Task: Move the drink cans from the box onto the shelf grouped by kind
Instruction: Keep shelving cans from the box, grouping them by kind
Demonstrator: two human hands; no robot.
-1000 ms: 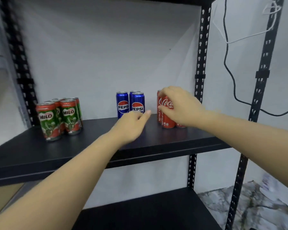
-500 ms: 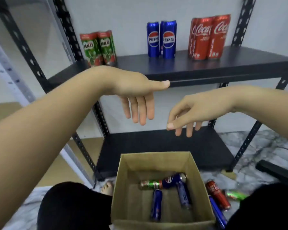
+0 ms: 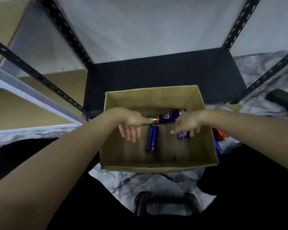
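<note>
An open cardboard box (image 3: 158,167) sits on the floor in front of the black shelf unit. Inside lie a blue Pepsi can (image 3: 169,116) across the back, a second blue can (image 3: 152,138) lengthwise in the middle, and a third blue can (image 3: 182,136) partly hidden under my right hand. A green Milo can (image 3: 148,120) lies at the back left, mostly covered by my left hand. My left hand (image 3: 131,125) hangs in the box with fingers spread, thumb by the green can. My right hand (image 3: 186,124) hovers with fingers apart over the right-hand blue can.
The bottom shelf board (image 3: 156,72) lies beyond the box between black slotted uprights (image 3: 63,29). A red can (image 3: 221,135) and a blue can (image 3: 218,146) lie on the marble floor right of the box. A dark bar (image 3: 283,100) lies far right.
My view has dropped from the can-filled upper shelf to the box. Both hands have come down from the shelf into the box, onto the cans.
</note>
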